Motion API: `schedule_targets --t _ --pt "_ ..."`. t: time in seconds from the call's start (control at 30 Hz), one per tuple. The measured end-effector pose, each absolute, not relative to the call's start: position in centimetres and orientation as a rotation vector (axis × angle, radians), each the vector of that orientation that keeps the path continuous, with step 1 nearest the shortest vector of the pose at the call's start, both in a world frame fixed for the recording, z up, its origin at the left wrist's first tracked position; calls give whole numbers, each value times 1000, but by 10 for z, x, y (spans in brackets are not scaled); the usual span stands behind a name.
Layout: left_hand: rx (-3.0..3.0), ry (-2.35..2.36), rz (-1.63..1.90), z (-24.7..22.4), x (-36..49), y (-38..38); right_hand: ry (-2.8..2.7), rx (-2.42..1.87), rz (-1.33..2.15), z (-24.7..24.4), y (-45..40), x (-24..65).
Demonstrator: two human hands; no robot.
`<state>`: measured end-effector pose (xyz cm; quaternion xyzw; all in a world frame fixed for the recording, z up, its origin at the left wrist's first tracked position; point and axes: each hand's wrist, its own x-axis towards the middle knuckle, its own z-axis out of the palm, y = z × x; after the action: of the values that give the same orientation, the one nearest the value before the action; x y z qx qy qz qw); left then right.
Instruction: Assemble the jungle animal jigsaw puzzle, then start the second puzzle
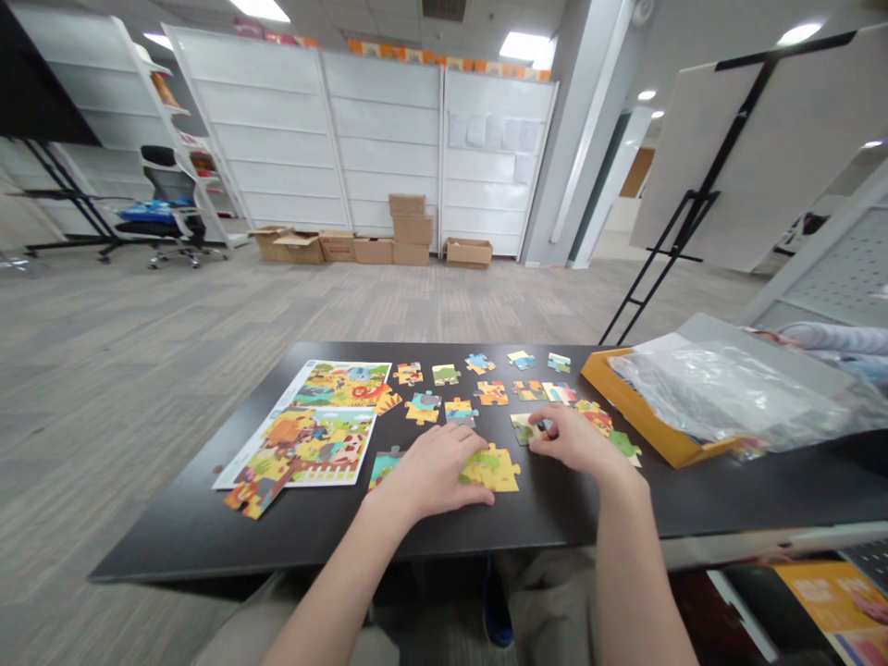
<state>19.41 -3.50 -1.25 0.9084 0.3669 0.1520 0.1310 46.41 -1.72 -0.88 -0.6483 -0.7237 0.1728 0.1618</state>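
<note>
My left hand (434, 470) lies palm down over joined puzzle pieces near the table's front edge, its fingers apart and partly covering them. A yellow-green piece (496, 470) shows to its right, and a teal piece (384, 465) to its left. My right hand (573, 439) has thumb and index finger closed at a green and white puzzle piece (522, 428), which rests on or just above the table. Loose pieces, among them an orange one (492, 393) and a blue one (480, 363), lie behind my hands. A printed picture sheet (333, 439) lies at the left.
On the right of the black table (277, 536) sits an orange box (666, 435) with clear plastic bags (728, 379). A joined strip of pieces (260, 490) overlaps the sheet's near edge. Cardboard boxes (413, 229) and an easel-like stand (684, 222) stand beyond.
</note>
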Motion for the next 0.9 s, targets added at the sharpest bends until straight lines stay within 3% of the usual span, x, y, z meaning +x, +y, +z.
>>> schedule_targets --t 0.27,0.7,0.9 --pt "2610 1084 391 -6 188 -40 -2029 -1935 600 -10 -18 463" --pt "2603 1030 379 -2 198 -42 -2030 -1700 673 -8 -19 457" --pt "2616 1057 347 -3 197 -41 -1553 -2162 148 -12 -21 516"
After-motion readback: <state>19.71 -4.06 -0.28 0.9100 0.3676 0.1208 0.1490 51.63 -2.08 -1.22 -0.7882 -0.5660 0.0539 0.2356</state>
